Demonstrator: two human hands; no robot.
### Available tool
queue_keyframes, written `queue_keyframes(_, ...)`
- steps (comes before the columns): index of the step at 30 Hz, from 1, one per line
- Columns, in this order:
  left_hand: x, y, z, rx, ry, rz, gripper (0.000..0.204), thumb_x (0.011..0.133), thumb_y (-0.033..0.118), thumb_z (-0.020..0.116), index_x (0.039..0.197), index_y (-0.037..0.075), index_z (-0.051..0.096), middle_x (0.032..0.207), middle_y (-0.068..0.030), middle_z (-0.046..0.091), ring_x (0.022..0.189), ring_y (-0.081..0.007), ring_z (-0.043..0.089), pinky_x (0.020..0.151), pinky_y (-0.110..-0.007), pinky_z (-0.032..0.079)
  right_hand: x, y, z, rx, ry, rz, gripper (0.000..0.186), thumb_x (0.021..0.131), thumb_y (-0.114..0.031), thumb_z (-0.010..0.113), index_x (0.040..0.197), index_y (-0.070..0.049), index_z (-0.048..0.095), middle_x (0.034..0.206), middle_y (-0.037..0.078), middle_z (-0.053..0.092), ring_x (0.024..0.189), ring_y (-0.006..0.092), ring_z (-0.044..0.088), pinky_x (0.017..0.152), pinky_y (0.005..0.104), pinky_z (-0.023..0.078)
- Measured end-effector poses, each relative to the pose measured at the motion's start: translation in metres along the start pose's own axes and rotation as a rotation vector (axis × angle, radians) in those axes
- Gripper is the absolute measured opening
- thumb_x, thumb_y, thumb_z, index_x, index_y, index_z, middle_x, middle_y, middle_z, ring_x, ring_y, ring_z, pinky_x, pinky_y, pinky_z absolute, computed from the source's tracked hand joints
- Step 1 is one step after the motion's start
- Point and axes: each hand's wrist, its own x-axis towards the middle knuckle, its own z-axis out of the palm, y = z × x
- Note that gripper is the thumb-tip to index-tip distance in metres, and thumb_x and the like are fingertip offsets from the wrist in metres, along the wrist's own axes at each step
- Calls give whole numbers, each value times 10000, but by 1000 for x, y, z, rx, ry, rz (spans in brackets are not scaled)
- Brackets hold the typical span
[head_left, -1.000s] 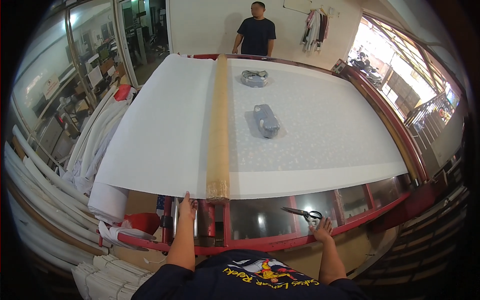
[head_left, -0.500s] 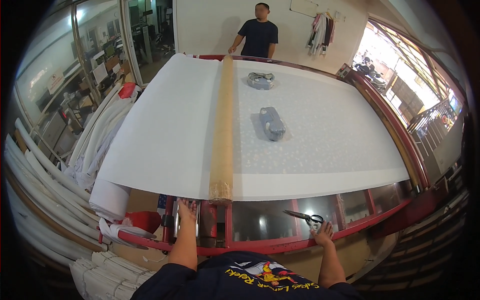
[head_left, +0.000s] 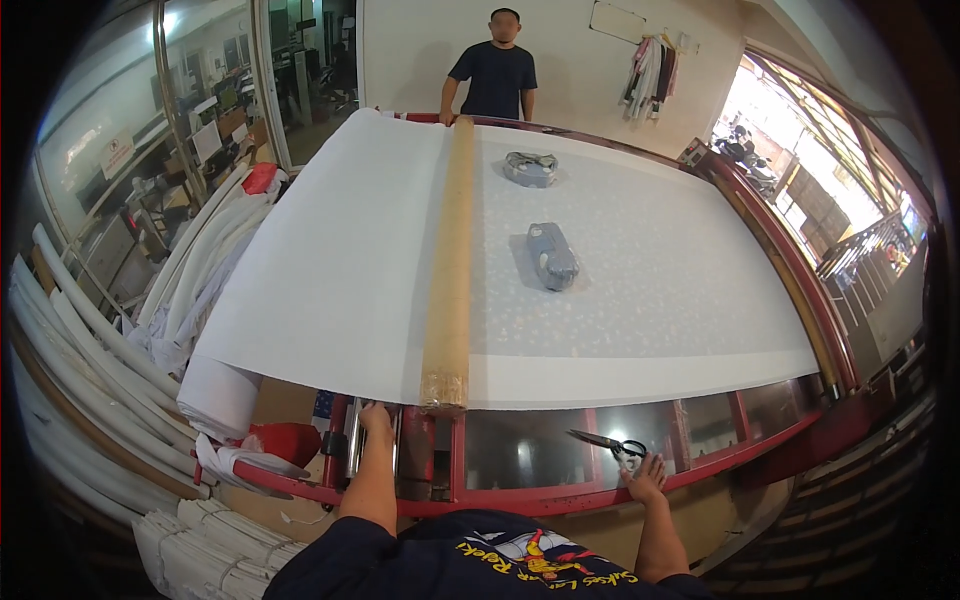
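Note:
My left hand (head_left: 374, 420) reaches to the metal roller (head_left: 356, 440) at the near edge of the white sheet (head_left: 300, 290); its fingers are partly hidden there. My right hand (head_left: 644, 477) has its fingers apart on the red frame's near side (head_left: 590, 490), just beside black-handled scissors (head_left: 612, 441) and a small white object underneath them. A long tan roll (head_left: 445, 290) lies from front to back across the sheet. On the speckled, covered right part sit two grey wrapped bundles (head_left: 551, 257) (head_left: 530, 169).
A person (head_left: 491, 75) in a dark shirt stands at the far side. Long white rolls (head_left: 80, 380) crowd the left, with folded white stacks (head_left: 195, 540) lower down. A red-and-gold rail (head_left: 790, 290) runs along the table's right side; hanging garments (head_left: 648, 75) are behind.
My left hand's fingertips have moved in under the sheet's edge. The person opposite has brought a hand to the table's far edge near the roll and turned to face me.

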Motion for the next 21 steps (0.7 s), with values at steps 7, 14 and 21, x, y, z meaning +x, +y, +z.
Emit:
queue_keyframes(7, 7, 4, 1, 26, 9, 18, 151, 888, -46, 570, 1028, 11, 566, 858, -88, 627, 587, -167, 593, 518, -304, 498, -2, 3, 0, -15, 4, 19, 1126, 888, -719, 531, 1619, -145, -105, 1681, 178, -159, 1550, 358, -156, 1228, 544, -64)
queue_keyframes(14, 13, 8, 0, 3, 76, -117, 280, 925, -25, 547, 1204, -38, 558, 951, -89, 642, 589, -162, 595, 496, -271, 499, -1, 2, -1, -21, -2, 24, 1118, 892, -729, 516, 1620, -151, -106, 1682, 172, -162, 1550, 356, -158, 1227, 546, -64)
queue_keyframes(21, 23, 12, -14, 43, 5, -109, 138, 933, -6, 589, 1070, 6, 583, 864, -90, 640, 562, -168, 594, 465, -279, 491, -5, -2, -3, -13, -3, 12, 1105, 898, -726, 509, 1623, -135, -79, 1680, 178, -164, 1551, 352, -158, 1232, 529, -67)
